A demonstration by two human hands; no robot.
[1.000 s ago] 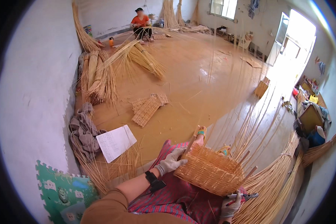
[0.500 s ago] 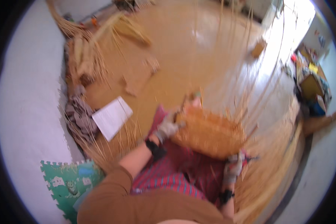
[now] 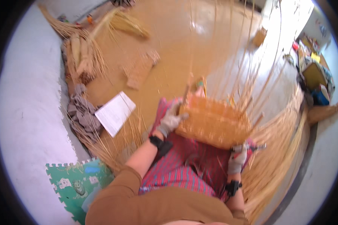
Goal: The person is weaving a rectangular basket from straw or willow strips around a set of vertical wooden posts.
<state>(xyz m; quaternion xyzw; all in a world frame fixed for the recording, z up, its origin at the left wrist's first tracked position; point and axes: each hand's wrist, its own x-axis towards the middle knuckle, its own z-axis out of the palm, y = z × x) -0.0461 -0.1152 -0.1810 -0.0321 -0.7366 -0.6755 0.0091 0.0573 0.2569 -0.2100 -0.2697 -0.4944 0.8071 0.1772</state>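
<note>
A woven rattan-coloured basket [image 3: 214, 125] with a roughly rectangular shape sits above my lap, its opening tipped away from me. My left hand [image 3: 171, 120], in a pale glove, grips its left end, thumb on the near wall. Long upright canes [image 3: 248, 67] rise around its far and right sides. Below its right corner, my gloved right hand [image 3: 237, 161] is closed around a small metal hand tool [image 3: 256, 147] that points right; its exact kind is unclear. A red striped cloth [image 3: 176, 176] covers my lap under the basket.
Loose pale strands [image 3: 276, 150] lie heaped along the right. To the left are a white sheet [image 3: 115, 112], a grey cloth [image 3: 82, 114], a green foam mat [image 3: 73, 183] and bundled cane [image 3: 80, 60]. A flat woven piece [image 3: 141, 69] lies on the floor.
The basket has risen slightly and turned, so more of its inner far wall shows. My right hand and its tool have moved up a little. My left hand keeps its hold.
</note>
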